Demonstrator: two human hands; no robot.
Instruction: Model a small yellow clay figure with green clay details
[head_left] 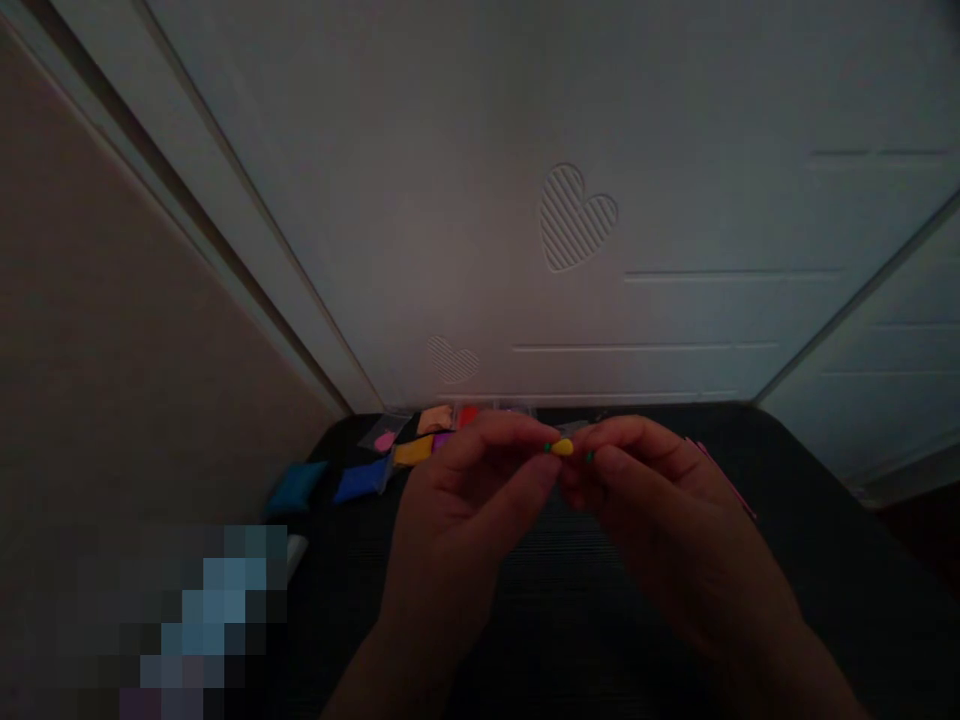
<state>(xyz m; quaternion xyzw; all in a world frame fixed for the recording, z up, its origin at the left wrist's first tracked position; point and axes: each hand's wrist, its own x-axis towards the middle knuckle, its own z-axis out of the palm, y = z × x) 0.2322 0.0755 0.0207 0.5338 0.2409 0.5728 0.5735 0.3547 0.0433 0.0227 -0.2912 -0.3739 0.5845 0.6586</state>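
My left hand (457, 530) is closed, with thumb and forefinger pinching a small yellow piece of what looks like modelling clay (563, 447). The piece is drop-shaped, with a bit of green at its left end by the fingertips. Just to its right, my right hand (675, 530) is closed too, pinching a tiny green bit of clay (590, 456) between thumb and forefinger. Both hands are raised over the dark table, fingertips close together. The fingers hide most of the green bit.
Small packets lie along the table's back left: teal (298, 487), blue (361, 481), yellow (414, 451), pink (384, 441), peach (436, 418) and red (469, 414). Pink sticks (724, 480) lie behind my right hand. A white panel (480, 200) with embossed hearts stands behind the dark table (555, 620).
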